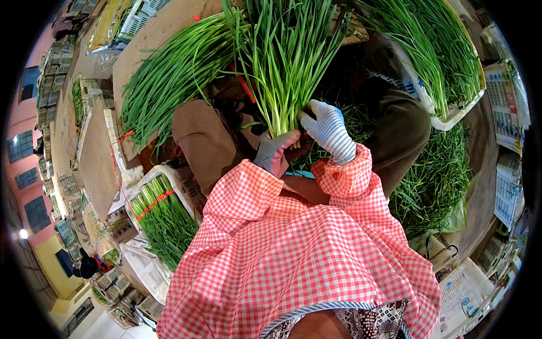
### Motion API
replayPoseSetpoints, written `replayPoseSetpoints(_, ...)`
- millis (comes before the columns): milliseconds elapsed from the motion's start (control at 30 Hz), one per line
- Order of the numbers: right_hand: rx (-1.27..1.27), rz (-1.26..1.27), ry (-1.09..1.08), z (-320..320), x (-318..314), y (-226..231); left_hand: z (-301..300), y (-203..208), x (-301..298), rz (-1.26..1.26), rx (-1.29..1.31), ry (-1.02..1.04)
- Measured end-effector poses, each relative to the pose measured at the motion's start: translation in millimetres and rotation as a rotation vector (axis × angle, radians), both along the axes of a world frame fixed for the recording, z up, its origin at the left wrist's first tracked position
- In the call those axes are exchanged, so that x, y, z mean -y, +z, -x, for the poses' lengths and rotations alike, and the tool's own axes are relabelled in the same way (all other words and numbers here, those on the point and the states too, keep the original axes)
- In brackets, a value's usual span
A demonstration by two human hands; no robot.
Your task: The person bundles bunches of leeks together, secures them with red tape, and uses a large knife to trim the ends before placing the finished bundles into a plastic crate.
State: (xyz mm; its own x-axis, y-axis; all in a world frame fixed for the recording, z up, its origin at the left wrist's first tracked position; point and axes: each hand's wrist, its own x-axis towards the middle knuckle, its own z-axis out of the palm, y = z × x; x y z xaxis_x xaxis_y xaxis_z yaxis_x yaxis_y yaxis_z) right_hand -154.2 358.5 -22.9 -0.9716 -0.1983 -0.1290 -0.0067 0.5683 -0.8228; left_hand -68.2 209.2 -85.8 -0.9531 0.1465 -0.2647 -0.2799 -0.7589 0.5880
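A large bunch of garlic chives point(285, 73) stands upright before me, its pale stems toward me and its green leaves fanning away. Around the stem ends is wrapped my left hand point(275, 151), in a grey and pinkish glove. My right hand point(332, 129), in a blue-and-white striped glove, pinches at the bunch's right side low on the stems, fingers curled. Whether it holds a single stalk is hard to see. Left of the bunch, a loose heap of chives point(175, 73) lies on a brown board point(129, 70).
More chives fill a white-rimmed crate point(451, 121) at the far right. Loose green trimmings point(435, 181) pile up by my right knee point(403, 124). At my left, a crate point(186, 195) holds chives tied with red string point(155, 204). Stacked crates point(505, 96) line the right side.
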Motion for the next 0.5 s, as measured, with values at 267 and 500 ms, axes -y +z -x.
replayPoseSetpoints(267, 0.294, 0.531, -0.043, -15.7, 6.6, 25.8, 22.4, -10.1, 14.9, -0.106, 0.36, -0.115)
replayPoseSetpoints(500, 0.411, 0.659, 0.035, -33.7, 9.4, 40.5, 14.2, -28.0, 16.2, 0.04, 0.222, -0.105)
